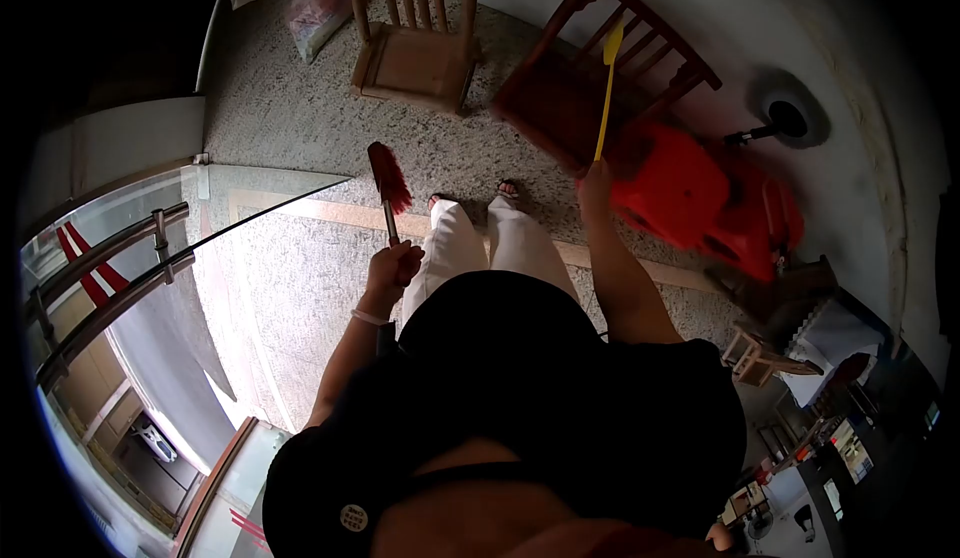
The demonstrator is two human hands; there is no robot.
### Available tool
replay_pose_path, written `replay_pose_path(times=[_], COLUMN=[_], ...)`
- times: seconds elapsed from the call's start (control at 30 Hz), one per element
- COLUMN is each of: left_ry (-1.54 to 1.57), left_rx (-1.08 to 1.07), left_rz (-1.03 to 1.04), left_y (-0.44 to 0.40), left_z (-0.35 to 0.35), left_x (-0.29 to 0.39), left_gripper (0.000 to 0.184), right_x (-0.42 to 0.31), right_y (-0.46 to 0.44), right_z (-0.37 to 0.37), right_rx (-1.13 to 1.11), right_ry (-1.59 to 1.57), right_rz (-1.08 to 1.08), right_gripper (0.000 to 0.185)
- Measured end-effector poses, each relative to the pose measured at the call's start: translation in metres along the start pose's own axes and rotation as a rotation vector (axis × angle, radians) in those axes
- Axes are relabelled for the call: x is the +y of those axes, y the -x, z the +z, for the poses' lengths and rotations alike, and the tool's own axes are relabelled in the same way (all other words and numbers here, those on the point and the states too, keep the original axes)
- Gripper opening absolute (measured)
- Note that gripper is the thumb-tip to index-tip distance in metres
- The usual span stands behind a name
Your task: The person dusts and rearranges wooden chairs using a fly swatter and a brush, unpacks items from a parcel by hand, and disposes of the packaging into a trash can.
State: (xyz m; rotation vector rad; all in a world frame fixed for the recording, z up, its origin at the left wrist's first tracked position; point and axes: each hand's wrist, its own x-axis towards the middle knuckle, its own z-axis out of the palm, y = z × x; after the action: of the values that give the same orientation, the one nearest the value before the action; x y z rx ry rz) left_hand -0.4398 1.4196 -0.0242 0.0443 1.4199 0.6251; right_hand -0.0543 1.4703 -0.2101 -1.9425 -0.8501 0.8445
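My left hand [393, 267] is closed around the metal-coloured handle of a brush with red bristles [390, 180]. The brush head points up and away from me, above the speckled floor. On the right, my right hand [594, 190] grips the lower end of a thin yellow stick with a flat yellow head [607, 88]. That stick stretches upward across a dark red wooden chair [560, 98]. Next to my right hand lies a bright red plastic object [665, 183], whose exact kind I cannot make out.
A brown wooden chair [415, 58] stands ahead, with a plastic bag [318, 18] left of it. A glass door with metal handle bars [110, 283] is at left. A small wooden stool [760, 356] and the wall [850, 148] are at right.
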Motion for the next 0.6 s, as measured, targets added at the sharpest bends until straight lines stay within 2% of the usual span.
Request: replay_pose_path(times=[0.07, 0.1, 0.17, 0.2, 0.23, 0.33, 0.43, 0.53, 0.6], left_ry=[-0.010, 0.007, 0.036, 0.015, 0.016, 0.022, -0.130, -0.163, -0.157], left_rx=[0.000, -0.011, -0.029, -0.147, -0.149, -0.142, -0.122, -0.090, -0.097], left_rz=[-0.024, -0.036, -0.060, -0.069, -0.062, -0.036, 0.017, 0.085, 0.083], left_y=[-0.007, -0.011, -0.016, -0.020, -0.022, -0.024, -0.027, -0.025, -0.026], left_z=[0.000, 0.001, 0.002, -0.005, -0.004, 0.000, -0.001, -0.001, -0.005], left_x=[0.003, 0.007, 0.016, 0.023, 0.029, 0.049, 0.064, 0.072, 0.074], left_gripper=[0.023, 0.022, 0.019, 0.017, 0.017, 0.018, 0.021, 0.023, 0.022], right_x=[0.046, 0.063, 0.051, -0.003, -0.044, -0.090, -0.102, -0.123, -0.071], right_y=[0.016, 0.027, 0.048, 0.058, 0.061, 0.048, 0.056, 0.095, 0.096], right_z=[-0.007, -0.010, -0.016, -0.021, -0.024, -0.011, 0.000, 0.007, 0.021], right_rx=[-0.080, -0.199, -0.184, -0.051, 0.081, 0.168, 0.084, 0.058, 0.060], right_ry=[0.150, 0.315, 0.447, 0.421, 0.397, -0.020, -0.192, -0.393, -0.314], right_rz=[-0.032, 0.143, 0.194, 0.063, -0.070, 0.140, 0.189, 0.416, 0.355], right_gripper=[0.031, 0.032, 0.032, 0.031, 0.031, 0.028, 0.027, 0.027, 0.028])
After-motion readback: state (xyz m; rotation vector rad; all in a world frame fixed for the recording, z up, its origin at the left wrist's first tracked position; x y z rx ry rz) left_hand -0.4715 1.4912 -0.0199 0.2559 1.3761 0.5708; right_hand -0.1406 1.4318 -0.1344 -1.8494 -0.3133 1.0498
